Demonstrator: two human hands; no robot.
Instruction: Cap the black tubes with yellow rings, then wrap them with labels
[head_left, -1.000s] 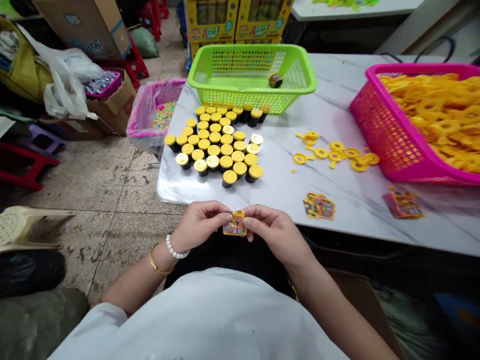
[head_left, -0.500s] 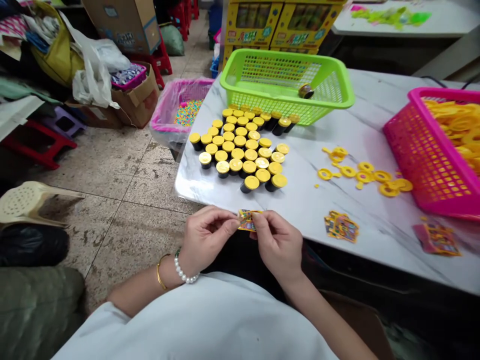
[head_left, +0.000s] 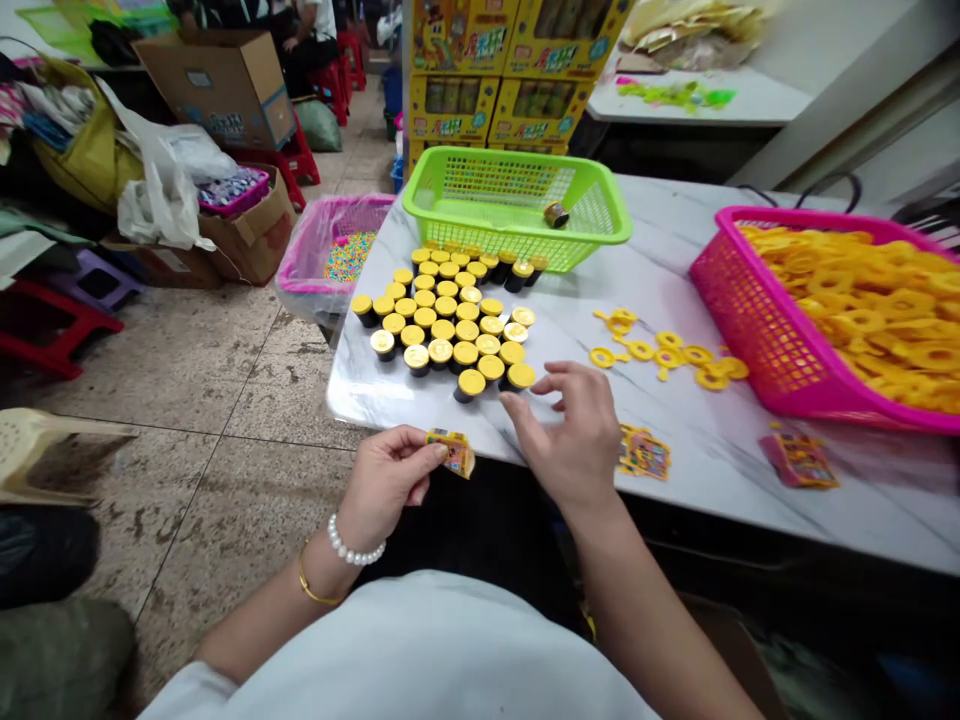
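Note:
My left hand (head_left: 390, 482) pinches a small colourful sticker sheet (head_left: 452, 452) just off the near edge of the marble table (head_left: 675, 260). My right hand (head_left: 576, 430) hovers over the table with fingers apart and nothing in them, close to the nearest of several black pots with yellow lids (head_left: 450, 320). A small pile of more stickers (head_left: 645, 452) lies just right of that hand.
A green basket (head_left: 517, 205) with one pot stands behind the pots. A pink basket (head_left: 817, 310) full of yellow rings sits at right, loose rings (head_left: 667, 350) beside it, another sticker pack (head_left: 799, 462) near the edge. A pink bin (head_left: 330, 250), boxes and stools crowd the floor left.
My right hand let go of the sticker sheet and moved up over the table toward the pots. The left hand keeps the sheet. The view shifted slightly.

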